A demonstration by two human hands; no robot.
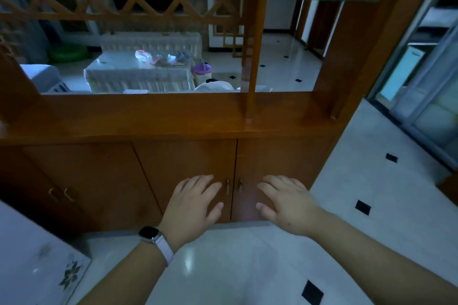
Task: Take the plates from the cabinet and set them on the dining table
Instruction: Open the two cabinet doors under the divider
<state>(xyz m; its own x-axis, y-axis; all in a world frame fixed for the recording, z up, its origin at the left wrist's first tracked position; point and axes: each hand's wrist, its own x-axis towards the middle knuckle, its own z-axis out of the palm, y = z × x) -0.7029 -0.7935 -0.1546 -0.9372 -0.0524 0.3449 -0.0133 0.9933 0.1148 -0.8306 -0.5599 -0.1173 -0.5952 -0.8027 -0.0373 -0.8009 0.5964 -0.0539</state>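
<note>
Fingers straight, glossy wooden cabinet, slim metal handles

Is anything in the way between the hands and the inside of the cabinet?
Yes. The cabinet has its left door and right door closed, right in front of the left hand and right hand. Both hands are open beside the handles, gripping neither. No plates show.
</note>
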